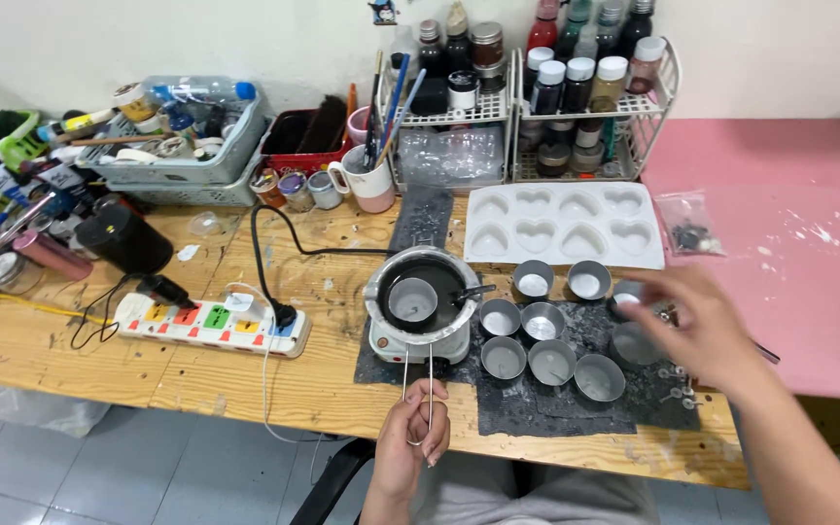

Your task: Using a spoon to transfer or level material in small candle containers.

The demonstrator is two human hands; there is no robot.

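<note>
My left hand (412, 428) grips the wire handle (417, 374) of a small metal cup (412, 299) that sits inside the dark pot of a white electric melting pot (418, 313). My right hand (697, 326), blurred, hovers with fingers apart over the right end of a group of small round tins (542, 345) filled with pale wax; it covers one or two tins. Small metal wick tabs (678, 384) lie on the black mat (556, 403) just under that hand.
A white heart-shaped mould tray (566, 226) lies behind the tins. A white power strip (211, 324) with a black cord is at the left. Wire racks of bottles (527, 97), mugs with brushes, baskets of supplies line the wall. A pink surface (799, 243) lies on the right.
</note>
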